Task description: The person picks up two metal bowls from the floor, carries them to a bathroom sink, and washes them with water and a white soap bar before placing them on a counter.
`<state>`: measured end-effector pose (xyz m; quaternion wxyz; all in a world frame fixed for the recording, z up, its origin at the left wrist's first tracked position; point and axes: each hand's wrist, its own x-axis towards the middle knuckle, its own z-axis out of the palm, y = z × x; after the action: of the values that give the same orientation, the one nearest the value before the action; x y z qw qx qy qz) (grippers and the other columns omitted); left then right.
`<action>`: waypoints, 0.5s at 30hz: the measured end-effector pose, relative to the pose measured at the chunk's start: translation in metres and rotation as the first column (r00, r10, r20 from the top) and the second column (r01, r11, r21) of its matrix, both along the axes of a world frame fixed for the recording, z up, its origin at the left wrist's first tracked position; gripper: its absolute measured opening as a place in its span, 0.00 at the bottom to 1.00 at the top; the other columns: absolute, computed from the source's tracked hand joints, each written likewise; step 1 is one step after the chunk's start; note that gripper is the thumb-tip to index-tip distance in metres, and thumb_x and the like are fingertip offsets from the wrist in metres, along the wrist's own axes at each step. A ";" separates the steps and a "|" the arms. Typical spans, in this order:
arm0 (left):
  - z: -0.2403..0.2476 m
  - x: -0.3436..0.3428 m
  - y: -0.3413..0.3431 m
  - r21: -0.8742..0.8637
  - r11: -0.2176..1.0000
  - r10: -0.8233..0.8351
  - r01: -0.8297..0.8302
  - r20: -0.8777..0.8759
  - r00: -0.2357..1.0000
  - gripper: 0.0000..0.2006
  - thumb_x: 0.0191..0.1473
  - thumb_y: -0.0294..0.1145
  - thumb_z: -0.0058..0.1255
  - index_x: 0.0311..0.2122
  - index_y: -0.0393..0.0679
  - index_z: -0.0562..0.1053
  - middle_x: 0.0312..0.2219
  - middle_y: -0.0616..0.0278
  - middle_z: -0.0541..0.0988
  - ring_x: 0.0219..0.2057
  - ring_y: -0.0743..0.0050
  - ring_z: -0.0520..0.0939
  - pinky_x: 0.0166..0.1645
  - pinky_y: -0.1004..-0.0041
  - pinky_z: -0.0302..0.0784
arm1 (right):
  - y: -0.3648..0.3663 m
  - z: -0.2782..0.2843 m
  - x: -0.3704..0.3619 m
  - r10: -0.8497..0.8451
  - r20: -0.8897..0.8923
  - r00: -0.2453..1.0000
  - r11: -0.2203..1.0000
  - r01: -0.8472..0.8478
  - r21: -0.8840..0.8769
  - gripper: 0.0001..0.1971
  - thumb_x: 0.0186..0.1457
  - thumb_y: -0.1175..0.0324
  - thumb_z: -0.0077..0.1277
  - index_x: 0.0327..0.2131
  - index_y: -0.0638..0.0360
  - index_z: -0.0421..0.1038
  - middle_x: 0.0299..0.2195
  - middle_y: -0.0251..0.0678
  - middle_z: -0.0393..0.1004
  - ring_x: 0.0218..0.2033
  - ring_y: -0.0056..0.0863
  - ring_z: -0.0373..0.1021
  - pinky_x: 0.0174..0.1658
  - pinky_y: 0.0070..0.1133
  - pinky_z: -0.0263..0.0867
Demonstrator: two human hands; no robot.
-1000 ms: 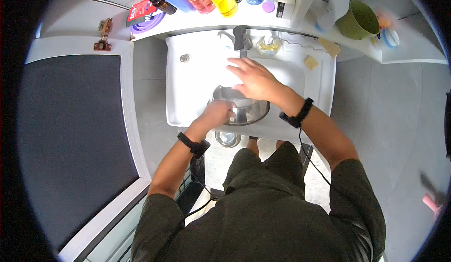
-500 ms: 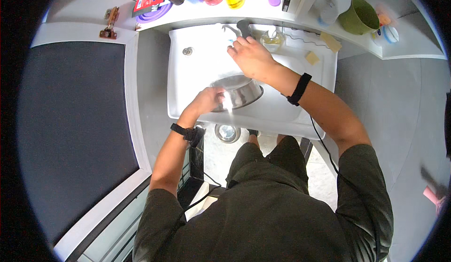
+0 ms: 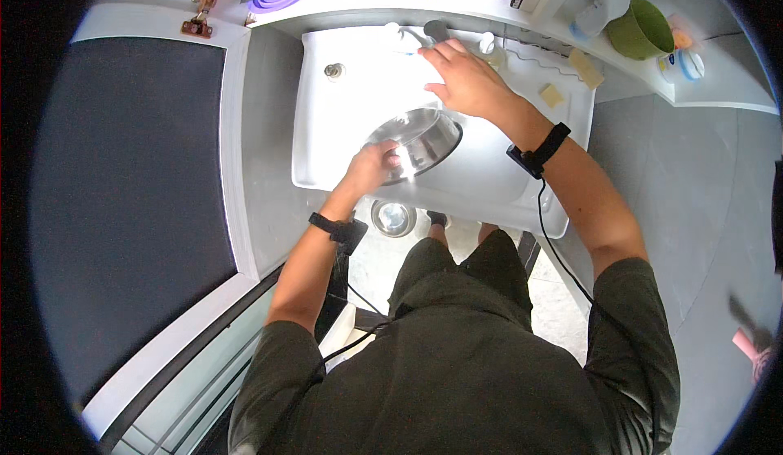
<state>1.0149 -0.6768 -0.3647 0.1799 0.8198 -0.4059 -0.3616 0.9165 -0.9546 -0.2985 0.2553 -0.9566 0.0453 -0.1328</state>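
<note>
A shiny stainless steel bowl [image 3: 436, 143] with a dark rubber rim is held tilted over the white sink [image 3: 314, 149]. My left hand [image 3: 375, 164] grips its left side, thumb on the metal. Above and to the right of the bowl, my right hand [image 3: 471, 82] is beside the tap [image 3: 404, 41]. Its thumb stands apart from the fingers, and nothing shows in its grasp. Whether the fingertips touch the tap is hard to tell. Behind that hand, a pump bottle [image 3: 489, 45] is partly hidden.
Bottles and a purple lid [image 3: 281, 0] line the shelf above the sink. Pale sponges [image 3: 552, 95] lie at the sink's right corner. On the right shelf stands a green cup [image 3: 640, 31]. Another steel bowl [image 3: 393, 218] sits on the floor near my feet. A cable runs from each wrist strap.
The bowl has turned and tips more, its right end rising. My right hand has shifted slightly right, thumb now spread from its fingers. The whole view has moved a little.
</note>
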 end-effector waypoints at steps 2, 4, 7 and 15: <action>-0.001 -0.004 0.001 0.007 0.999 0.037 -0.038 0.008 0.999 0.15 0.56 0.35 0.53 0.47 0.39 0.74 0.33 0.43 0.81 0.37 0.40 0.81 0.43 0.57 0.76 | 0.003 -0.001 -0.002 0.020 -0.062 0.998 0.998 -0.016 0.056 0.28 0.53 0.63 0.58 0.56 0.62 0.65 0.50 0.43 0.69 0.55 0.42 0.63 0.58 0.33 0.63; -0.005 -0.005 0.000 -0.091 0.993 0.083 -0.080 0.032 0.996 0.16 0.56 0.34 0.54 0.47 0.38 0.75 0.34 0.41 0.80 0.38 0.40 0.81 0.43 0.57 0.76 | 0.005 -0.003 -0.003 0.007 -0.048 0.999 0.997 -0.004 0.078 0.28 0.53 0.63 0.58 0.56 0.62 0.64 0.50 0.44 0.69 0.55 0.42 0.62 0.57 0.33 0.63; -0.009 -0.004 -0.004 -0.062 0.995 0.088 -0.084 0.076 0.993 0.16 0.55 0.33 0.54 0.47 0.36 0.75 0.35 0.39 0.80 0.40 0.40 0.81 0.45 0.57 0.76 | 0.001 -0.004 -0.002 -0.036 0.026 0.999 0.995 0.033 0.097 0.29 0.53 0.63 0.58 0.57 0.61 0.64 0.51 0.44 0.69 0.55 0.43 0.62 0.57 0.33 0.63; -0.021 -0.014 -0.023 -0.096 0.955 0.285 -0.280 0.048 0.957 0.15 0.55 0.31 0.57 0.44 0.32 0.75 0.32 0.44 0.81 0.33 0.57 0.83 0.42 0.66 0.76 | -0.005 -0.017 -0.008 -0.193 0.104 0.976 0.965 0.170 0.198 0.30 0.54 0.60 0.57 0.58 0.60 0.62 0.53 0.48 0.68 0.57 0.46 0.62 0.59 0.35 0.61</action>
<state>1.0014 -0.6995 -0.3854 0.2534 0.8712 -0.3055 -0.2887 0.9087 -0.9596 -0.3153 0.3336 -0.9101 0.1292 -0.2093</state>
